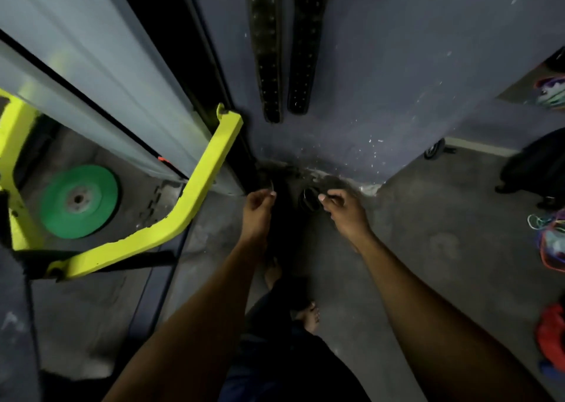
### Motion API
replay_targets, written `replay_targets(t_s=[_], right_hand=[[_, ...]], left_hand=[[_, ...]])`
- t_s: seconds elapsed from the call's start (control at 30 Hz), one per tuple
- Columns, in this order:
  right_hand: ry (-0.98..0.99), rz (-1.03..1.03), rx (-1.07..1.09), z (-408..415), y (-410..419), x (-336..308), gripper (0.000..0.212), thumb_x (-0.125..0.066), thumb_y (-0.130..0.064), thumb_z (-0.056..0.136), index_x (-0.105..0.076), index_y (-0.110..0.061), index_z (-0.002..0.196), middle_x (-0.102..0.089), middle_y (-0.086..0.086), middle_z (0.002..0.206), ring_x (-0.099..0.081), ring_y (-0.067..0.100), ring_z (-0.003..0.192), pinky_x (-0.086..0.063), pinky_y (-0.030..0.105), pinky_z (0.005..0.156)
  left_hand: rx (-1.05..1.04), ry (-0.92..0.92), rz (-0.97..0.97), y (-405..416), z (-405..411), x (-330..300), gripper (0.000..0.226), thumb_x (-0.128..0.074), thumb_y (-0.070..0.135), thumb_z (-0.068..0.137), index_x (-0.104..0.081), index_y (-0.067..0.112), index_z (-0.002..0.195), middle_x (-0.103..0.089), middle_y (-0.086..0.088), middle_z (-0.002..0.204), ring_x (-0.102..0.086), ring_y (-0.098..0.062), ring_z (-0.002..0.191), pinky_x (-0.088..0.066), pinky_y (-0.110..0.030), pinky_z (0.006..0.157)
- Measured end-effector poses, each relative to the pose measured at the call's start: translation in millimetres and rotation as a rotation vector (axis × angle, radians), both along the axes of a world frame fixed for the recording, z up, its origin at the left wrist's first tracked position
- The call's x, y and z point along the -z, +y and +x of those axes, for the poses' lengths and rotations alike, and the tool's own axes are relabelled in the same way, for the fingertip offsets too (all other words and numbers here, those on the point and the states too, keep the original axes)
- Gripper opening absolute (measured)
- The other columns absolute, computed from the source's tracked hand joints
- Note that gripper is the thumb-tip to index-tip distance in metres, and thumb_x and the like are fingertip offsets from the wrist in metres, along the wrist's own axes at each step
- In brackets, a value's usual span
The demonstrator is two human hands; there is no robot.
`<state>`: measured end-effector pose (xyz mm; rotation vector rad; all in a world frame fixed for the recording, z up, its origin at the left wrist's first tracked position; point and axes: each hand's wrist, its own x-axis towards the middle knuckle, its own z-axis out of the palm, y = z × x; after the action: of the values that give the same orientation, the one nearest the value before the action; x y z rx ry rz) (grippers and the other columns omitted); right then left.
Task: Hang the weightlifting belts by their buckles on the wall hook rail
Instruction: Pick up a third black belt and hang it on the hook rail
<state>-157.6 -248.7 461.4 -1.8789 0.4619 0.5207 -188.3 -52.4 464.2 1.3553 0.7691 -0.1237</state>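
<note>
Bare forearms reach down over grey floor. Green weight plate (79, 201) far left, yellow frame bar (195, 193) beside it. Left hand (256, 210) pinches metal buckle part; right hand (344, 212) pinches dark belt (310, 199) buckle ring. Two hung belts (284, 49) on wall above. Coloured bands (550, 242) far right.
</note>
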Motion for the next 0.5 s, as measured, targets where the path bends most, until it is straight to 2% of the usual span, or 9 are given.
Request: replay_targets(t_s=[0.1, 0.17, 0.23, 0.33, 0.4, 0.5], right_hand=[[0.071, -0.019, -0.013, 8.0, 6.9, 37.0, 0.047, -0.076, -0.048, 0.087, -0.067, -0.017, 0.121, -0.074, 0.005, 0.113, -0.073, 0.027, 0.111, -0.055, 0.041, 0.093], [0.117, -0.020, -0.024, 17.2, 12.2, 64.7, 0.061, -0.073, -0.061, 0.078, -0.067, -0.018, 0.121, -0.075, 0.006, 0.119, -0.072, 0.024, 0.112, -0.055, 0.045, 0.099], [0.151, -0.012, -0.027, 29.5, 19.8, 98.4, 0.065, -0.071, -0.066, 0.072, -0.067, -0.020, 0.117, -0.074, 0.006, 0.119, -0.072, 0.023, 0.113, -0.054, 0.043, 0.098], [0.208, 0.000, -0.038, 48.7, 33.9, 161.7, 0.056, -0.067, -0.074, 0.064, -0.065, -0.033, 0.101, -0.074, 0.000, 0.114, -0.072, 0.022, 0.112, -0.053, 0.039, 0.094], [0.241, -0.002, -0.060, 59.6, 43.6, 208.1, 0.050, -0.066, -0.076, 0.064, -0.064, -0.038, 0.097, -0.075, -0.001, 0.117, -0.072, 0.021, 0.113, -0.054, 0.044, 0.098], [0.289, 0.009, -0.121, 74.0, 60.6, 282.3, 0.057, -0.064, -0.077, 0.066, -0.063, -0.036, 0.107, -0.074, -0.002, 0.119, -0.072, 0.016, 0.110, -0.056, 0.041, 0.095]], left_hand=[[0.003, 0.063, -0.056, 9.4, 5.4, 29.4, 0.001, -0.063, 0.021, 0.100, -0.064, 0.022, 0.100, -0.065, -0.005, 0.098, -0.061, -0.018, 0.094, -0.048, -0.031, 0.081], [0.014, 0.116, -0.045, 14.8, 10.1, 54.7, 0.013, -0.064, 0.023, 0.100, -0.065, 0.015, 0.109, -0.065, -0.005, 0.098, -0.061, -0.016, 0.092, -0.049, -0.027, 0.076], [0.036, 0.178, -0.023, 21.4, 16.5, 85.3, 0.025, -0.064, 0.023, 0.101, -0.062, 0.005, 0.117, -0.064, -0.003, 0.094, -0.061, -0.013, 0.087, -0.049, -0.019, 0.068], [0.074, 0.249, 0.011, 34.6, 30.8, 143.7, 0.014, -0.063, 0.016, 0.101, -0.060, 0.005, 0.110, -0.061, 0.002, 0.083, -0.060, 0.001, 0.067, -0.047, -0.013, 0.057], [0.063, 0.301, 0.035, 45.0, 43.0, 188.1, 0.004, -0.063, 0.015, 0.101, -0.060, 0.013, 0.103, -0.061, 0.003, 0.082, -0.060, 0.005, 0.060, -0.047, -0.014, 0.055], [0.062, 0.397, 0.047, 59.9, 63.4, 259.9, 0.003, -0.065, 0.022, 0.099, -0.064, 0.024, 0.099, -0.066, 0.001, 0.093, -0.065, -0.011, 0.084, -0.048, -0.019, 0.060]])
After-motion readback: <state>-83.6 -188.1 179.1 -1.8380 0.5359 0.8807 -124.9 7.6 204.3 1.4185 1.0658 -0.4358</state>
